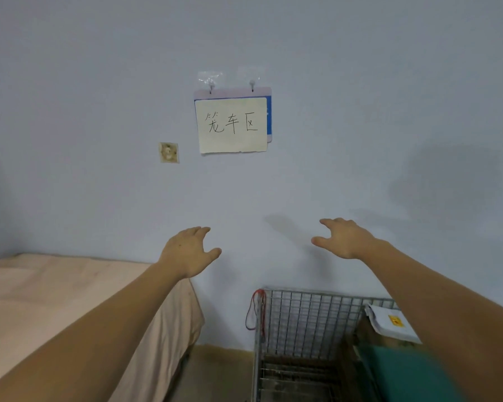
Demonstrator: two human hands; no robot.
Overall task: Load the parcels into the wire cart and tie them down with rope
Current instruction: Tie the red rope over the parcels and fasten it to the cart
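A wire cart [305,320] stands against the wall at the lower right. A red rope [257,311] hangs from its left top corner. Inside the cart, on the right side, lie a white parcel [389,326] with a yellow label and a green parcel [404,372]. My left hand [189,250] and my right hand [346,237] are stretched out in front of the wall above the cart, fingers relaxed, holding nothing. My right forearm covers part of both parcels.
A table under a pink cloth [70,300] fills the lower left, close to the cart. On the pale wall hang a handwritten paper sign [232,124] and a small socket plate [169,152]. A strip of floor [218,372] shows between table and cart.
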